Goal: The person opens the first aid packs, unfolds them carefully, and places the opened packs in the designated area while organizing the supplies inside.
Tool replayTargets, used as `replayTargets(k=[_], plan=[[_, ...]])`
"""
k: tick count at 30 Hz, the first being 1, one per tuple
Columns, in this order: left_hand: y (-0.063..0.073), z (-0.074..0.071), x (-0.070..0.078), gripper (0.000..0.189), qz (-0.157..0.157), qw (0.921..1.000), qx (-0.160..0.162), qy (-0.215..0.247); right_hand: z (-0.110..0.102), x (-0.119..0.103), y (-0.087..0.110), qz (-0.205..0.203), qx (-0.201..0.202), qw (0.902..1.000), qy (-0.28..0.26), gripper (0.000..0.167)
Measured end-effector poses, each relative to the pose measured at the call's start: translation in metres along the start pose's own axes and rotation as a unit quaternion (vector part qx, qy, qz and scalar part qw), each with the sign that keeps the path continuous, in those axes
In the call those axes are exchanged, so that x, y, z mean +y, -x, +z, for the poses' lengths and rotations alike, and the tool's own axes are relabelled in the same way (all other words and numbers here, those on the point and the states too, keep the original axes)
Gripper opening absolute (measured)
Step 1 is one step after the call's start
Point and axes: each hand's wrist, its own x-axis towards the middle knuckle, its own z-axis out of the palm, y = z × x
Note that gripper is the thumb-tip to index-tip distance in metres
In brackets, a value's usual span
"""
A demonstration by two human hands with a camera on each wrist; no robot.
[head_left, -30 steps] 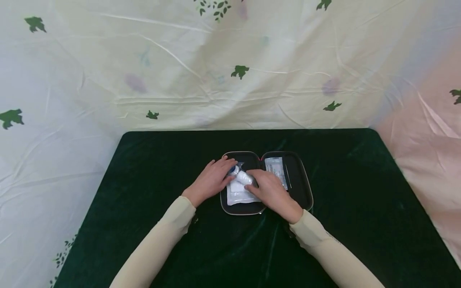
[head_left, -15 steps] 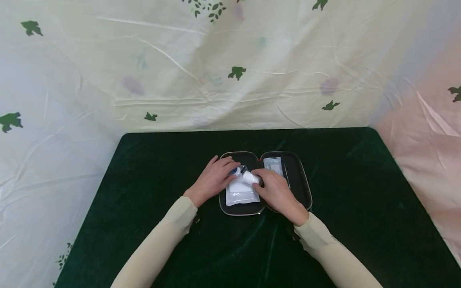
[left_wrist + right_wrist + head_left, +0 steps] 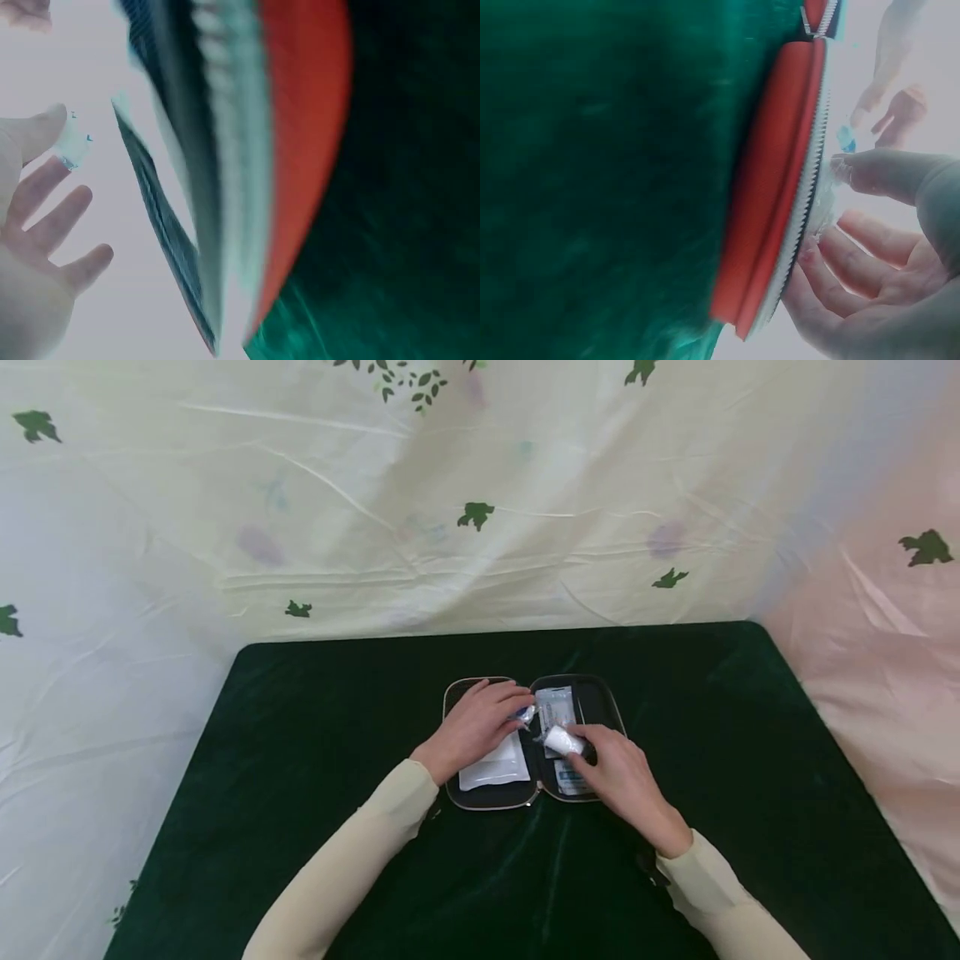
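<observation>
A zippered case (image 3: 492,800), black inside and red outside, lies unfolded on the table in two halves. My right hand (image 3: 626,777) pinches a white bandage roll (image 3: 564,741) in clear wrap, over the right half. Over the left half, my left hand (image 3: 480,727) holds a small clear-wrapped item (image 3: 526,715) with blue on it; thumb and forefinger meet at it in the left wrist view. Below that hand lies a flat white packet (image 3: 495,770), partly covered. The right half holds a printed packet (image 3: 555,702) and another packet (image 3: 572,779) nearer me.
A thin dark strip (image 3: 581,714) lies beside the packets in the right half. Dark green velvet cloth (image 3: 360,693) covers the table around the case. Behind and at both sides hangs a pale curtain (image 3: 375,535) with green leaf shapes.
My right hand has carried the bandage roll rightward, from the left half to over the right half. My left hand has followed to the right with its small item. The head view has turned slightly.
</observation>
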Motion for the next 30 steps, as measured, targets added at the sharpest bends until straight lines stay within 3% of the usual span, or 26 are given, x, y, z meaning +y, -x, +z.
replayTargets(k=[8,19,24,30], plan=[[-0.018,0.015,0.005,0.039,0.011,0.9989,-0.046,0.003,0.001,0.013,0.009,-0.012,-0.002,0.9999,-0.002,0.038],[-0.023,0.023,0.009,0.042,-0.009,0.9938,-0.110,-0.004,0.000,0.016,0.010,-0.006,-0.003,0.9999,0.014,0.039],[-0.017,0.017,0.011,0.047,-0.018,0.9947,-0.100,-0.011,-0.002,0.015,0.012,-0.009,0.002,0.9998,0.017,0.041],[0.006,0.000,0.010,0.048,-0.038,0.9975,-0.060,-0.007,-0.002,0.009,0.011,-0.018,0.024,0.9991,0.029,0.046]])
